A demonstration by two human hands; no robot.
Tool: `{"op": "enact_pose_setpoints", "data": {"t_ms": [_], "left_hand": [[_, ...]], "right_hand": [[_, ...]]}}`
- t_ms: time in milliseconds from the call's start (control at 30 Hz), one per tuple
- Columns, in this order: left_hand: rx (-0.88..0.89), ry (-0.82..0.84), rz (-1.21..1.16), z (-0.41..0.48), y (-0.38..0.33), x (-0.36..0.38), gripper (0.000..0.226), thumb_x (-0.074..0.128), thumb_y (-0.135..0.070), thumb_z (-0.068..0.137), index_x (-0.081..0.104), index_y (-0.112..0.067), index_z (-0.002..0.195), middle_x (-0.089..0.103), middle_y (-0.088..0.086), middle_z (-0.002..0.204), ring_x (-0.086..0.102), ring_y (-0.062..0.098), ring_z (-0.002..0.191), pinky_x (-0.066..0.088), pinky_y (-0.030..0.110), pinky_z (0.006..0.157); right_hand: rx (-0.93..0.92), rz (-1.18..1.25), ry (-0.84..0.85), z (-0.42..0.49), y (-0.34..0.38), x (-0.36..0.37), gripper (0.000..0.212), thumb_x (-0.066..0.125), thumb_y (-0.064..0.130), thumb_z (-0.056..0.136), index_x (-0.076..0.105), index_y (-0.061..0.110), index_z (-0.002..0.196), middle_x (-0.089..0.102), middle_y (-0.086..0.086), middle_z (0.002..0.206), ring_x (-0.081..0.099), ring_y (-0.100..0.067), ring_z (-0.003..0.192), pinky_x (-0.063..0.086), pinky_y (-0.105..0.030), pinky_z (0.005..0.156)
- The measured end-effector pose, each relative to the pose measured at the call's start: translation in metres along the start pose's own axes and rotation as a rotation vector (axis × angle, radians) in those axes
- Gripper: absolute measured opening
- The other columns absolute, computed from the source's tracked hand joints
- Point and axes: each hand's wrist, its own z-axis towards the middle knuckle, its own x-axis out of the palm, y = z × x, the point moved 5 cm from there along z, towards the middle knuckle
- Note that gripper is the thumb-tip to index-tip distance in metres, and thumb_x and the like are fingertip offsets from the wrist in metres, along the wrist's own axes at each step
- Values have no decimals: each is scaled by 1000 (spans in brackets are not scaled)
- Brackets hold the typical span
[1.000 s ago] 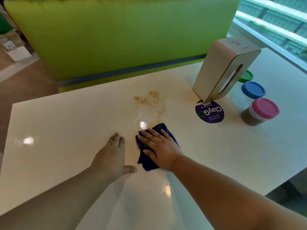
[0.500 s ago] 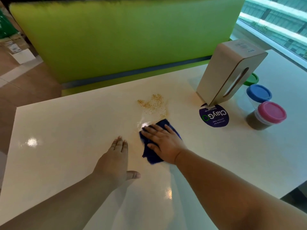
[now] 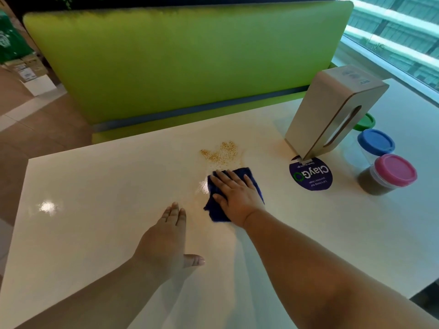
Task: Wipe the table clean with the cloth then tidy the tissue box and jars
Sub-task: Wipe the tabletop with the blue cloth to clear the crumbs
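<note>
Round purple sticker [image 3: 311, 174] reads "ClayGo", small print under it too tiny to read. R hand [image 3: 237, 198] flat, fingers straight, pressing the dark blue cloth [image 3: 252, 177] onto the glossy white surface [image 3: 95, 198]. It's slid fwd since a sec ago, its far edge now at the tan crumb spill [image 3: 221, 154]. L hand [image 3: 164, 243] stays flat alongside, fingers released. Tall beige tissue box [image 3: 316, 115], pink-lidded jar [image 3: 394, 170], blue-lidded jar [image 3: 376, 141] and green-lidded jar [image 3: 364, 121] unmoved at right.

At frame centre, the right hand [image 3: 237, 198] presses flat on the blue cloth [image 3: 216, 213], just below scattered crumbs [image 3: 221, 154] on the table [image 3: 95, 198].
</note>
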Motion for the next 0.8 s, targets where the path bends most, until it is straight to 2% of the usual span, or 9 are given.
{"op": "enact_pose_setpoints", "data": {"t_ms": [67, 133, 200, 267, 400, 500, 633, 700, 800], "left_hand": [[0, -13, -3, 0, 0, -5, 118, 42, -82, 66, 1, -9, 148, -7, 9, 157, -3, 17, 145, 12, 27, 114], [-13, -96, -33, 5, 4, -16, 105, 44, -80, 69, 21, -12, 146, 15, 5, 155, 16, 17, 141, 26, 28, 109], [-27, -201, -109, 13, 10, -29, 89, 48, -77, 70, 39, -17, 135, 37, -3, 142, 34, 14, 128, 39, 27, 97], [-50, -246, -180, 24, 19, -39, 85, 53, -72, 71, 39, -18, 135, 40, -3, 135, 35, 17, 125, 40, 30, 95], [-59, -268, -199, 50, 31, -48, 92, 59, -65, 74, 27, -13, 143, 29, 2, 147, 19, 20, 138, 28, 33, 107], [-59, -203, -179, 66, 36, -49, 102, 61, -64, 73, 15, -12, 147, 14, 4, 155, 4, 21, 143, 19, 35, 113], [-131, -77, -168, 81, 52, -46, 117, 65, -67, 67, 0, -15, 149, -8, 5, 157, -6, 24, 144, 16, 40, 114], [-167, -1, -155, 84, 60, -42, 123, 65, -69, 63, -5, -15, 148, -14, 7, 156, -7, 26, 144, 16, 41, 116], [-175, 58, -84, 86, 63, -37, 126, 64, -72, 62, -7, -14, 148, -17, 10, 155, -7, 28, 144, 15, 41, 115]], "right_hand": [[33, 10, 2, 4, 13, 1, 54, 20, 50, 99, 2, 39, 149, -3, 19, 157, -6, -9, 145, -5, -43, 117], [-129, -2, 28, -3, 32, 6, 55, 23, 50, 99, 6, 38, 150, 0, 17, 158, -5, -10, 145, -7, -43, 116], [-292, 2, 20, -16, 32, 7, 53, 28, 52, 97, 17, 41, 148, 9, 16, 157, 2, -12, 145, -6, -43, 115], [-285, 10, -77, -17, 12, 2, 53, 32, 60, 92, 27, 46, 143, 15, 15, 156, 8, -15, 145, -3, -45, 116], [67, 38, -107, -10, -18, -4, 72, 28, 72, 84, 16, 41, 147, 16, 13, 156, 6, -15, 144, 1, -42, 117], [18, -4, -54, -10, -2, 4, 69, 13, 65, 87, 9, 36, 150, 6, 12, 159, -4, -13, 146, -2, -41, 117], [-148, -38, 10, -14, -11, 3, 64, 8, 58, 89, 7, 37, 149, 3, 14, 158, -4, -10, 145, -5, -38, 116], [-70, -24, -17, -10, -26, -3, 65, 6, 58, 88, 8, 38, 149, 3, 15, 158, -5, -9, 145, -4, -39, 117], [110, -17, -23, 1, -30, -6, 55, 18, 50, 98, 7, 34, 150, -2, 14, 158, -9, -10, 145, -8, -38, 116]]}}
